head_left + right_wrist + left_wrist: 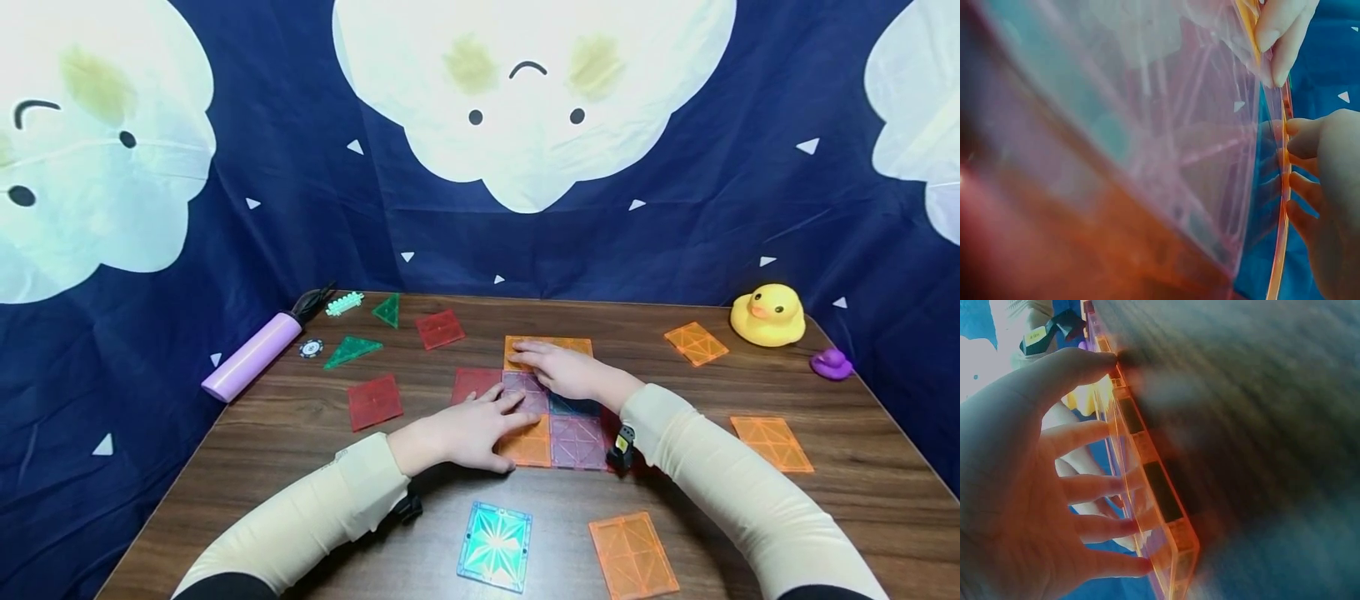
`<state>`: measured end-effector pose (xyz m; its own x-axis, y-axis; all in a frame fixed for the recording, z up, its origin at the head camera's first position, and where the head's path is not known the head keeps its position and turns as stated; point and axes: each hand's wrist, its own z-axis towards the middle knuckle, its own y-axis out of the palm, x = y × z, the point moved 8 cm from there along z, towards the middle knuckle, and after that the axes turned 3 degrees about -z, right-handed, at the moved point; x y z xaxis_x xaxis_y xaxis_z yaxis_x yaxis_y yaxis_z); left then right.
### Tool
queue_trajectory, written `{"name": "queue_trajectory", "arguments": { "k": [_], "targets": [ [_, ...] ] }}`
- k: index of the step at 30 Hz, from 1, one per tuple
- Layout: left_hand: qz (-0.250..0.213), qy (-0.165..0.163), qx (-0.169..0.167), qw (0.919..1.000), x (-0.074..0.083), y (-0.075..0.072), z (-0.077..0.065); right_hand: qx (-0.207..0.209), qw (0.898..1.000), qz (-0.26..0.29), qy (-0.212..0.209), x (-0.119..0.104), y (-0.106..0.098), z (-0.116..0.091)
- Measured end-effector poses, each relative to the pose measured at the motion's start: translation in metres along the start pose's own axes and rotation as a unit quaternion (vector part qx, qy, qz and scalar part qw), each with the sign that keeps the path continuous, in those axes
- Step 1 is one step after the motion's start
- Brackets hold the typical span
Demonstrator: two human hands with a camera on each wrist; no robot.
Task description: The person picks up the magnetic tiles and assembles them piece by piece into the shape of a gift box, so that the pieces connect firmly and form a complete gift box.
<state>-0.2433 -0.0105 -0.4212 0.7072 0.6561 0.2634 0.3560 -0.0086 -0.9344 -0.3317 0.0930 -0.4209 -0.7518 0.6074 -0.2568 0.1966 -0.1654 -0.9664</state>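
Several translucent magnetic tiles lie flat, edge to edge, mid-table. Among them are a back orange tile (pixel 573 342), a red tile (pixel 471 382), a purple tile (pixel 577 442), a blue tile (pixel 573 406) and a front orange tile (pixel 531 450). My left hand (pixel 472 432) spreads its fingers over the left side; in the left wrist view the fingertips touch the front orange tile's top (pixel 1125 456). From the right, my right hand (pixel 566 371) reaches across with extended fingers resting on the back tiles. Its palm and fingers (pixel 1304 187) appear in the right wrist view.
Around the group lie loose orange tiles (pixel 633 554), red tiles (pixel 375 402), green triangles (pixel 352 351) and a shiny blue tile (pixel 495 546). A pink pump (pixel 255 354) and poker chip (pixel 311 348) are left. A yellow duck (pixel 768 315) and purple duck (pixel 831 364) stand right.
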Motion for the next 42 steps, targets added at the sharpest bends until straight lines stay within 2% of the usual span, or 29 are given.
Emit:
{"name": "queue_trajectory", "arguments": {
  "k": [5,9,16,21,25,33,37,39,42],
  "targets": [
    [-0.004,0.001,-0.002,1.0000,0.002,0.001,0.000,0.003,1.000,-0.006,0.018,0.002,0.003,-0.007],
    [0.000,-0.001,-0.002,1.0000,0.001,0.002,0.001,0.015,0.999,0.005,0.029,0.002,-0.002,-0.021],
    [0.003,-0.006,-0.009,0.9999,0.002,0.003,0.001,0.034,0.997,0.050,0.046,0.009,-0.007,-0.065],
    [0.005,-0.010,-0.015,0.9998,0.000,0.006,0.001,0.022,0.995,0.071,0.068,0.016,0.000,-0.099],
    [0.005,-0.008,-0.014,0.9999,-0.001,0.006,0.001,0.015,0.994,0.088,0.062,0.016,0.004,-0.121],
    [0.027,-0.002,-0.007,0.9996,0.005,0.001,0.003,0.012,0.996,0.081,0.042,0.012,0.010,-0.131],
    [0.072,0.036,0.013,0.9967,0.025,-0.003,0.004,0.012,0.996,0.084,0.040,0.010,0.010,-0.132],
    [0.097,0.074,0.030,0.9921,0.045,-0.002,0.003,0.009,0.996,0.086,0.039,0.010,0.010,-0.132],
    [0.132,0.145,0.043,0.9797,0.084,0.005,-0.005,0.002,0.996,0.086,0.038,0.011,0.011,-0.132]
  ]
}}
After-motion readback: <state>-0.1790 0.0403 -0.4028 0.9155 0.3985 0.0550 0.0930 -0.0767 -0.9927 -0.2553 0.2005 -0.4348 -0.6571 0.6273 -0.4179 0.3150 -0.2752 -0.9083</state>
